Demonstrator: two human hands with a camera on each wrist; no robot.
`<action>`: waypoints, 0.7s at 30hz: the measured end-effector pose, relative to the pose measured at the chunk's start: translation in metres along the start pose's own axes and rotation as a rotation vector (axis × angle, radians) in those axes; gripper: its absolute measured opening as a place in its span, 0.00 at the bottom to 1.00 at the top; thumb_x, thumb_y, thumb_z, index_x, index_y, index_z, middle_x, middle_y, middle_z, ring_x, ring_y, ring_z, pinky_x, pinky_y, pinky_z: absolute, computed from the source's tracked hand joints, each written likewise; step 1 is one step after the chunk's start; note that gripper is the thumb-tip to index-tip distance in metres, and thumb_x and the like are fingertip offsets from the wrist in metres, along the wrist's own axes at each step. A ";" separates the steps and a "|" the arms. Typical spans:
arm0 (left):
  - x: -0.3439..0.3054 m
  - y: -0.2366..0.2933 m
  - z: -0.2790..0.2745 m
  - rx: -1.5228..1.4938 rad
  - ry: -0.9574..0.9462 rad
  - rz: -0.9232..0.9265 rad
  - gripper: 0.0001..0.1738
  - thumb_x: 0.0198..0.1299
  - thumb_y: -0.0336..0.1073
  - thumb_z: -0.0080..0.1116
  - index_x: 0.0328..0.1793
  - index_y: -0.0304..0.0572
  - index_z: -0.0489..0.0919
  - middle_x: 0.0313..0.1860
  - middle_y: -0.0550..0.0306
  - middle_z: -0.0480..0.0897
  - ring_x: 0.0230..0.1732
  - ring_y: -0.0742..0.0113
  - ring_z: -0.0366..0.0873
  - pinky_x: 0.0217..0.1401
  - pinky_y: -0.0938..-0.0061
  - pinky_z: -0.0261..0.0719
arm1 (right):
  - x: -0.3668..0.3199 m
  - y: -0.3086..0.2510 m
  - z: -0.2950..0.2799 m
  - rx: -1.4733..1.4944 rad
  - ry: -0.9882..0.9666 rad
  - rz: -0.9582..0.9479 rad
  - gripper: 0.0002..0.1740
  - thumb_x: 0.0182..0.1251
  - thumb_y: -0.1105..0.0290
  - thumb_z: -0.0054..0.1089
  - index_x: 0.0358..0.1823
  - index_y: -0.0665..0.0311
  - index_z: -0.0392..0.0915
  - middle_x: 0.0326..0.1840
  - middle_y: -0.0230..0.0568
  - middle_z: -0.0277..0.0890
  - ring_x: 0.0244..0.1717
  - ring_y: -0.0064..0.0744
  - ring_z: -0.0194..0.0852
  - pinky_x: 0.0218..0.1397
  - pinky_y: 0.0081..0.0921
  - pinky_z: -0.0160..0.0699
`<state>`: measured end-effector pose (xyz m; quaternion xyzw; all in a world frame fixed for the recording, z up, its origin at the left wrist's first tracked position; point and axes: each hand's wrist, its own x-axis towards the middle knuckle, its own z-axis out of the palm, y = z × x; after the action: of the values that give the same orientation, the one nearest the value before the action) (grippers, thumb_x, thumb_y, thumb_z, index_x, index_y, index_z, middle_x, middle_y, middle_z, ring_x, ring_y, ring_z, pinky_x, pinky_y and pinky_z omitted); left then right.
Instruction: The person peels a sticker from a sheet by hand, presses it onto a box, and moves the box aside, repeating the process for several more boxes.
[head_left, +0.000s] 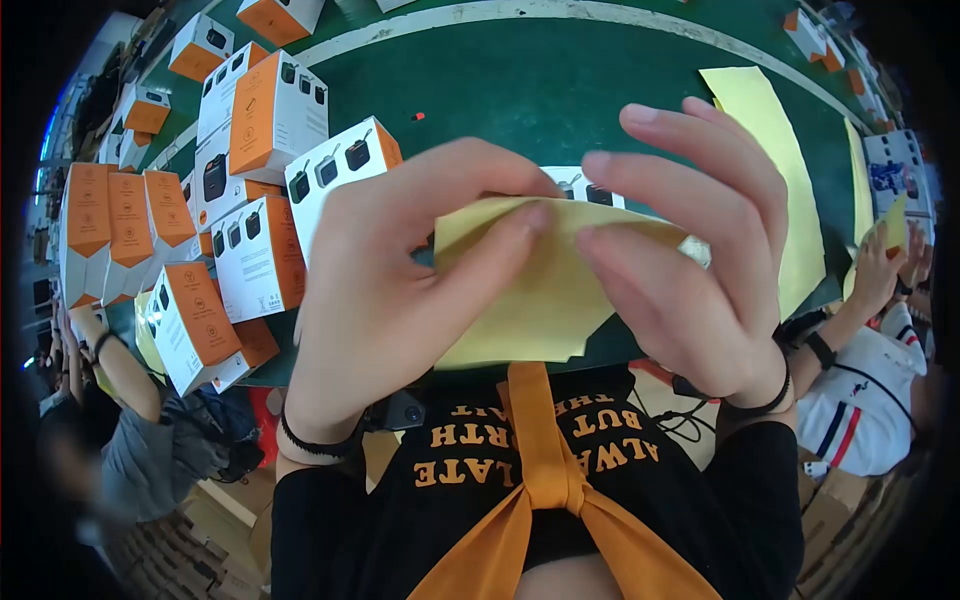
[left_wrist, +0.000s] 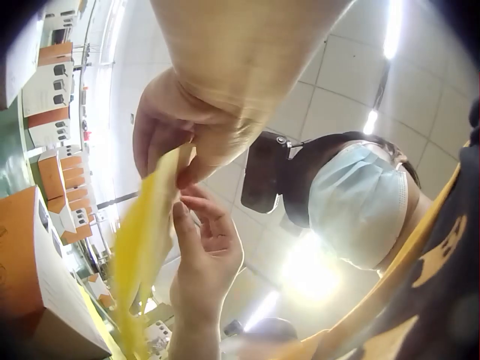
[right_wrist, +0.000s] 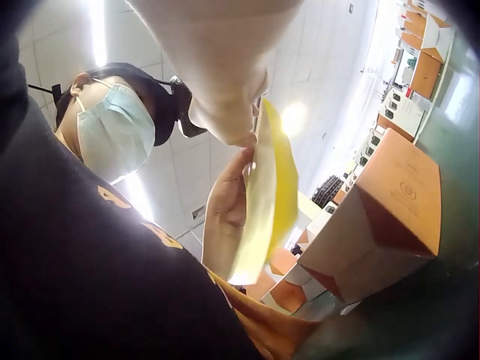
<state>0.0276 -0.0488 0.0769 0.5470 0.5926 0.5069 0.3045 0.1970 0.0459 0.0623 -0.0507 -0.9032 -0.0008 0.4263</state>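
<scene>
A yellow paper sheet (head_left: 520, 290) hangs in front of the person's chest over the green table. My left hand (head_left: 375, 270) pinches its upper edge between thumb and forefinger; the sheet also shows edge-on in the left wrist view. My right hand (head_left: 710, 230) is at the sheet's right part, thumb overlapping the paper and the other fingers spread loosely above the top edge. A visible gap parts its thumb and forefinger. Behind the sheet, a printed white box (head_left: 572, 178) is mostly hidden.
Several white-and-orange boxes (head_left: 265, 115) are stacked on the left of the green table (head_left: 480, 90). More yellow sheets (head_left: 775, 180) lie to the right. A small red piece (head_left: 418, 116) lies on the tabletop. Other people work at both sides, one in a white shirt (head_left: 870, 390).
</scene>
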 end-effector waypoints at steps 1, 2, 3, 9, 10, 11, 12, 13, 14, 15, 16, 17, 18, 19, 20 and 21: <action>0.002 -0.009 0.001 -0.080 -0.017 -0.010 0.06 0.54 0.19 0.51 0.35 0.29 0.79 0.30 0.59 0.80 0.35 0.78 0.75 0.35 0.85 0.69 | -0.001 0.002 -0.002 0.104 -0.025 0.016 0.17 0.44 0.80 0.66 0.38 0.64 0.74 0.41 0.43 0.77 0.47 0.47 0.74 0.57 0.46 0.73; 0.003 -0.014 0.001 -0.160 -0.035 -0.022 0.09 0.55 0.18 0.46 0.34 0.28 0.78 0.30 0.59 0.80 0.36 0.78 0.75 0.36 0.85 0.69 | -0.001 0.003 -0.008 0.106 -0.025 0.018 0.17 0.44 0.80 0.66 0.38 0.64 0.74 0.41 0.43 0.77 0.47 0.47 0.74 0.57 0.46 0.73; 0.003 -0.012 0.000 -0.180 -0.022 -0.140 0.13 0.51 0.19 0.39 0.30 0.28 0.78 0.29 0.58 0.78 0.34 0.75 0.74 0.34 0.82 0.69 | 0.001 0.004 -0.017 0.216 -0.097 0.095 0.15 0.45 0.82 0.64 0.37 0.65 0.74 0.39 0.43 0.77 0.46 0.47 0.74 0.57 0.46 0.72; 0.009 -0.052 0.017 0.438 -0.208 0.098 0.10 0.52 0.30 0.51 0.38 0.33 0.78 0.35 0.50 0.77 0.35 0.58 0.76 0.38 0.71 0.72 | -0.003 0.039 -0.026 0.652 -0.308 0.636 0.06 0.56 0.82 0.59 0.35 0.73 0.72 0.36 0.40 0.73 0.41 0.28 0.71 0.49 0.23 0.70; 0.007 -0.056 0.030 0.556 -0.124 0.124 0.13 0.55 0.34 0.55 0.44 0.34 0.77 0.38 0.49 0.78 0.38 0.55 0.77 0.41 0.69 0.74 | -0.007 0.052 -0.018 0.651 -0.310 0.644 0.06 0.56 0.82 0.59 0.35 0.73 0.72 0.36 0.40 0.73 0.41 0.28 0.71 0.49 0.23 0.70; 0.006 -0.059 0.033 0.552 -0.130 0.120 0.13 0.55 0.34 0.55 0.44 0.34 0.77 0.38 0.49 0.78 0.38 0.55 0.77 0.41 0.69 0.74 | -0.013 0.064 -0.008 0.780 -0.425 0.686 0.06 0.57 0.78 0.60 0.34 0.71 0.73 0.32 0.35 0.73 0.37 0.23 0.71 0.44 0.20 0.70; 0.007 -0.063 0.036 0.591 -0.183 0.038 0.17 0.55 0.38 0.59 0.47 0.35 0.75 0.41 0.50 0.78 0.41 0.53 0.77 0.43 0.67 0.74 | -0.017 0.075 -0.001 0.908 -0.539 0.724 0.06 0.58 0.75 0.61 0.32 0.70 0.74 0.28 0.31 0.73 0.32 0.17 0.71 0.39 0.16 0.69; 0.009 -0.065 0.039 0.628 -0.238 -0.043 0.23 0.54 0.42 0.63 0.51 0.36 0.74 0.43 0.50 0.78 0.44 0.51 0.77 0.45 0.66 0.74 | -0.018 0.083 0.004 0.909 -0.538 0.732 0.06 0.58 0.75 0.61 0.32 0.70 0.74 0.28 0.31 0.73 0.32 0.17 0.71 0.39 0.16 0.69; 0.011 -0.068 0.040 0.624 -0.244 -0.043 0.23 0.54 0.42 0.63 0.51 0.36 0.74 0.43 0.50 0.78 0.44 0.51 0.77 0.45 0.66 0.74 | -0.017 0.089 0.009 0.944 -0.645 0.743 0.06 0.59 0.73 0.61 0.32 0.69 0.75 0.27 0.30 0.74 0.31 0.16 0.70 0.38 0.15 0.69; 0.013 -0.072 0.038 0.574 -0.243 -0.034 0.23 0.53 0.44 0.63 0.50 0.38 0.74 0.42 0.51 0.77 0.40 0.51 0.78 0.41 0.64 0.75 | -0.015 0.094 0.016 0.981 -0.754 0.751 0.07 0.59 0.72 0.60 0.31 0.69 0.75 0.26 0.29 0.74 0.30 0.14 0.70 0.37 0.14 0.68; 0.014 -0.075 0.037 0.525 -0.242 -0.026 0.23 0.52 0.46 0.64 0.48 0.39 0.74 0.41 0.52 0.77 0.36 0.51 0.79 0.38 0.62 0.76 | -0.013 0.097 0.022 0.983 -0.756 0.758 0.07 0.59 0.72 0.60 0.31 0.69 0.75 0.26 0.29 0.74 0.30 0.14 0.70 0.37 0.14 0.68; 0.013 -0.076 0.036 0.522 -0.245 -0.027 0.23 0.52 0.46 0.64 0.48 0.39 0.74 0.41 0.52 0.77 0.36 0.51 0.79 0.38 0.62 0.76 | -0.011 0.099 0.027 0.994 -0.807 0.767 0.07 0.59 0.71 0.60 0.31 0.69 0.76 0.26 0.29 0.74 0.30 0.14 0.70 0.36 0.14 0.68; 0.013 -0.076 0.034 0.516 -0.240 -0.029 0.22 0.52 0.45 0.64 0.46 0.39 0.73 0.40 0.53 0.76 0.36 0.51 0.78 0.37 0.62 0.75 | -0.009 0.101 0.032 1.005 -0.859 0.775 0.07 0.59 0.70 0.61 0.30 0.68 0.77 0.26 0.29 0.74 0.29 0.14 0.70 0.36 0.14 0.68; 0.013 -0.076 0.033 0.510 -0.237 -0.030 0.21 0.52 0.45 0.64 0.44 0.39 0.72 0.39 0.53 0.76 0.35 0.51 0.78 0.36 0.61 0.75 | -0.009 0.102 0.037 0.981 -0.864 0.760 0.07 0.58 0.70 0.60 0.30 0.68 0.77 0.26 0.30 0.76 0.30 0.14 0.71 0.37 0.14 0.69; 0.014 -0.076 0.032 0.509 -0.240 -0.032 0.21 0.52 0.45 0.64 0.44 0.39 0.72 0.39 0.53 0.76 0.35 0.51 0.78 0.36 0.61 0.75 | -0.008 0.103 0.041 0.982 -0.864 0.764 0.07 0.58 0.70 0.60 0.30 0.68 0.77 0.26 0.30 0.76 0.30 0.14 0.71 0.37 0.14 0.69; 0.015 -0.076 0.031 0.499 -0.254 -0.039 0.21 0.52 0.44 0.64 0.42 0.39 0.71 0.38 0.53 0.76 0.35 0.51 0.77 0.35 0.61 0.74 | -0.008 0.104 0.045 0.997 -0.886 0.785 0.06 0.58 0.71 0.61 0.30 0.68 0.76 0.26 0.28 0.74 0.30 0.14 0.70 0.36 0.13 0.68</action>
<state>0.0266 -0.0179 -0.0003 0.6527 0.6666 0.2667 0.2418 0.1767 0.1509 0.0235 -0.1650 -0.7990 0.5773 -0.0336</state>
